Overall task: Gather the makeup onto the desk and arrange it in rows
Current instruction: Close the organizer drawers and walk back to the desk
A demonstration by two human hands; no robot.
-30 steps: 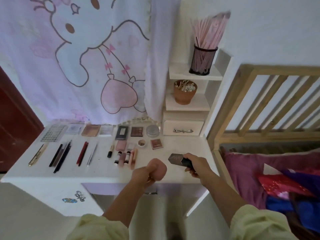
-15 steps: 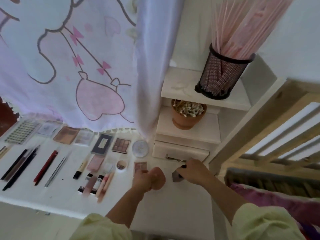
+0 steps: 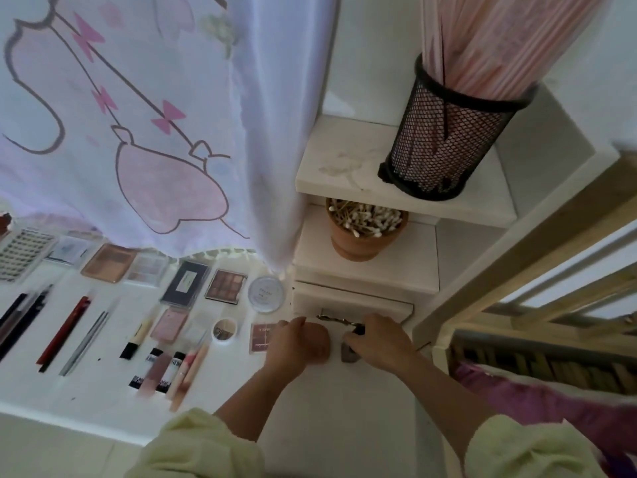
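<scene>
Head view: I can read no labels on the makeup (image 3: 225, 287) rowed across the counter (image 3: 327, 412). Left hand (image 3: 301, 343) balled in a fist, right hand (image 3: 379, 341) gripping a grey case (image 3: 349, 354) before the drawer (image 3: 351, 301).

Lettering on the round compact (image 3: 267, 293) and tubes (image 3: 162, 370) is unreadable

Just one wide-angle head cam, tilted forward and steeply down, parked close over the little drawer (image 3: 362, 300) on the desk (image 3: 103, 391). Drawer sits about mid-frame, left hand (image 3: 300, 343) and right hand (image 3: 379, 343) right in front of it, near enough to spot the dark case (image 3: 350, 355) the right one grips. Desk runs off left of the drawer, shelves (image 3: 344, 167) loom above it, bed frame (image 3: 517, 243) cuts in on its right, sleeves (image 3: 200, 446) below.
</scene>
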